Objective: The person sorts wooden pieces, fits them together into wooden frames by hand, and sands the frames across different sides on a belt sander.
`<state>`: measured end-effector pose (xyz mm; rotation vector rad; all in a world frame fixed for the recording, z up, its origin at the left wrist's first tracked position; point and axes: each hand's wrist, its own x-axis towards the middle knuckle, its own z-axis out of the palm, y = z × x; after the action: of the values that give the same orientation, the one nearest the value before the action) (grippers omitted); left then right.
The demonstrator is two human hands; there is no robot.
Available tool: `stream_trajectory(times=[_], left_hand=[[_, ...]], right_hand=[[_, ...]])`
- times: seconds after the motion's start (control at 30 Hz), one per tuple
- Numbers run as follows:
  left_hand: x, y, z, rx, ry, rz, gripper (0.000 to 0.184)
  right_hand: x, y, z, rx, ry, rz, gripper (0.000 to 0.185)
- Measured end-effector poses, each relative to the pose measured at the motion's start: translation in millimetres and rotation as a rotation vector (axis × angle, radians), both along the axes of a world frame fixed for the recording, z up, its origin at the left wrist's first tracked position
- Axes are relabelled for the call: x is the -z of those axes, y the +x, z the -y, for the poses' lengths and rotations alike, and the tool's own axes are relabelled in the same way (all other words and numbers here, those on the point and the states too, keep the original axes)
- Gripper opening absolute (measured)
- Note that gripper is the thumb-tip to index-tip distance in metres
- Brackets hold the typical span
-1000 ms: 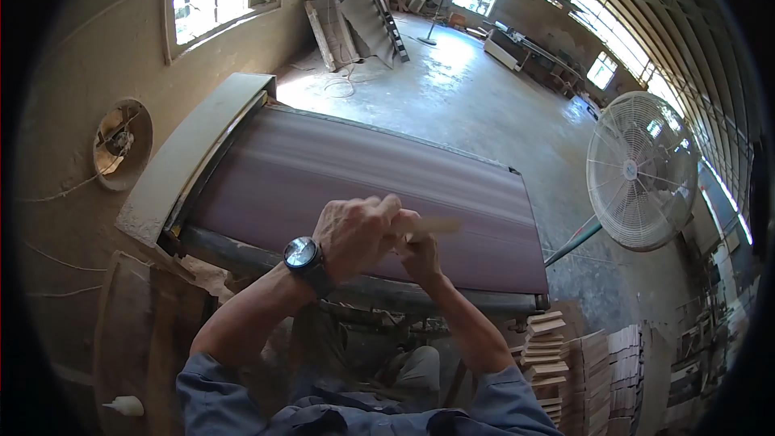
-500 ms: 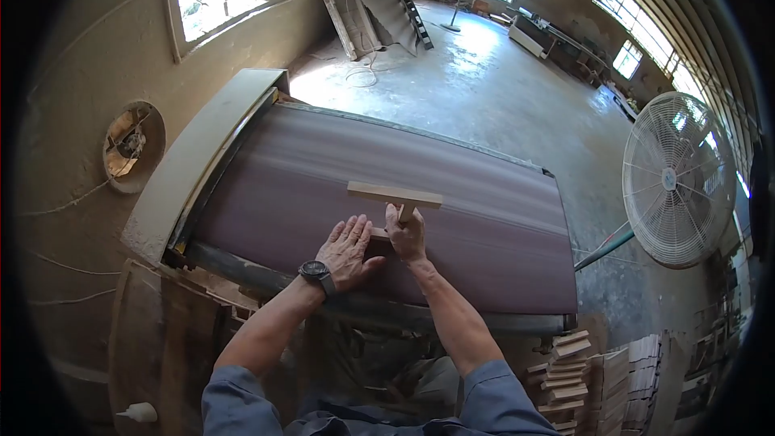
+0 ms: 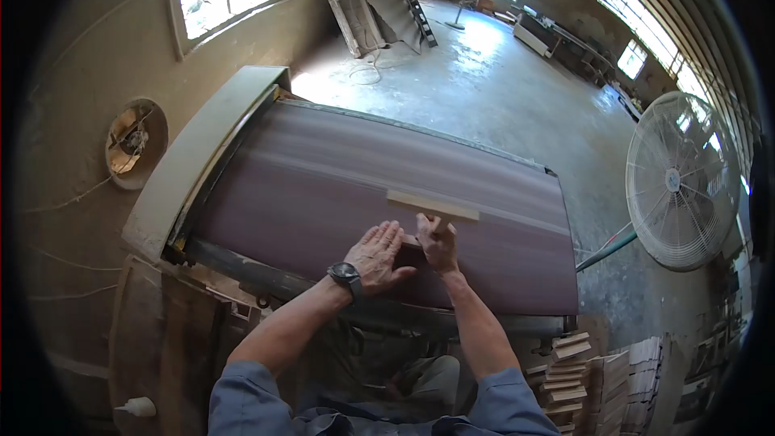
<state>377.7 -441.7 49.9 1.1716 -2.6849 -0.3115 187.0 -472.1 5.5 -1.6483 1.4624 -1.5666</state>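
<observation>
A wide purple-brown belt (image 3: 323,194) lies across the machine in front of me. My right hand (image 3: 437,244) is closed round a joined wooden piece, whose long light bar (image 3: 433,204) lies on the belt beyond my fingers. My left hand (image 3: 376,258), with a watch (image 3: 345,272) on its wrist, rests flat with fingers stretched out, at the left end of a short wooden part (image 3: 411,241) that runs to my right hand. What lies under my left palm is hidden.
A large fan (image 3: 672,180) stands right of the machine. Stacked wooden pieces (image 3: 567,371) are at the lower right. A pale machine cover (image 3: 202,153) borders the belt's left end. A small white bottle (image 3: 139,407) lies at the lower left.
Both hands went from being raised together over the belt to down at it, then moved right with the wooden piece. My left hand has opened flat.
</observation>
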Motion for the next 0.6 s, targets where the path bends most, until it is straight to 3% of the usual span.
stream_trajectory(times=[0.1, 0.17, 0.23, 0.3, 0.33, 0.4, 0.43, 0.5, 0.53, 0.57, 0.6], left_hand=[[2.8, -6.4, -26.6, 0.055, -0.047, -0.195, 0.075], [-37.9, -2.5, -48.4, 0.248, 0.125, -0.247, 0.053], [-21.7, -7.4, -77.3, 0.372, -0.161, -0.374, 0.037], [-47.2, -2.2, -117.1, 0.429, -0.431, -0.639, 0.041], [-68.4, 8.4, -133.8, 0.394, -0.436, -0.631, 0.041], [-108.3, 29.9, -156.8, 0.188, -0.719, -0.698, 0.051], [-114.9, 41.0, -164.1, 0.156, -0.721, -0.689, 0.051], [-118.5, 68.1, -179.9, -0.116, -0.483, -0.706, 0.058], [-106.2, 76.8, -188.8, -0.212, -0.196, -0.623, 0.053], [-96.9, 87.8, -196.1, -0.247, -0.196, -0.617, 0.053], [-88.6, 99.2, -204.9, -0.334, 0.032, -0.620, 0.047]], right_hand=[[0.7, -13.7, -37.6, -0.024, 0.029, 0.111, 0.013], [-11.8, -19.7, -66.2, -0.047, 0.060, 0.248, 0.012], [-60.2, 2.6, -106.8, 0.029, 0.183, 0.323, 0.011], [-75.3, 3.3, -134.2, -0.093, 0.247, 0.320, 0.007], [-59.3, 10.9, -141.7, -0.126, 0.258, 0.317, 0.007], [-26.2, 29.3, -152.0, 0.262, -0.522, -0.879, 0.010], [-46.5, 41.1, -164.8, 0.229, -0.527, -0.874, 0.010], [-105.5, 64.4, -192.6, -0.454, 0.011, -0.659, 0.022], [-104.1, 73.8, -195.7, -0.467, 0.096, -0.843, 0.033], [-106.5, 85.4, -198.0, -0.502, 0.092, -0.841, 0.033], [-119.9, 105.7, -204.3, -0.519, 0.307, -0.759, 0.038]])
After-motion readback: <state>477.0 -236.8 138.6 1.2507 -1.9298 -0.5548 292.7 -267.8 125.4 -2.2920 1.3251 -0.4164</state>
